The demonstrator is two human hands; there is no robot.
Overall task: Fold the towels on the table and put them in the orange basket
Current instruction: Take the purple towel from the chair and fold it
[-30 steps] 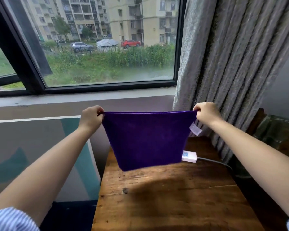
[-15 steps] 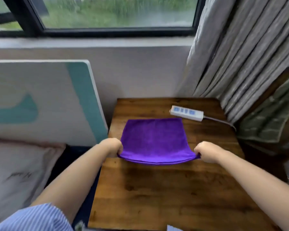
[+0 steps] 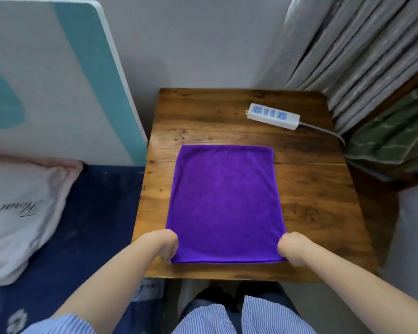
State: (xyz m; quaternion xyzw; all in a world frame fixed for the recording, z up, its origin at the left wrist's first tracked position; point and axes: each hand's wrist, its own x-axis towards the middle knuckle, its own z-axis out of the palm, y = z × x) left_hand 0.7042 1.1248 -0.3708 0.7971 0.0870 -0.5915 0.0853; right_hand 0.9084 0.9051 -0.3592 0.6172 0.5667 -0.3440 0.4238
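Note:
A purple towel [image 3: 225, 203] lies flat and smooth on the small wooden table [image 3: 307, 189], folded double with two layers showing at its near edge. My left hand [image 3: 165, 245] grips the near left corner. My right hand [image 3: 291, 248] grips the near right corner. Both fists rest on the table close to its front edge. No orange basket is in view.
A white power strip [image 3: 273, 116] with a grey cable lies at the table's far right. Grey curtains [image 3: 362, 51] and a green cushion [image 3: 391, 133] are on the right. A board [image 3: 46, 75] leans on the left above a bed with a pillow [image 3: 17, 213].
The towel, held up in the air before the window a second ago, came down onto the table and was drawn toward me until it lay flat. My view tilted down.

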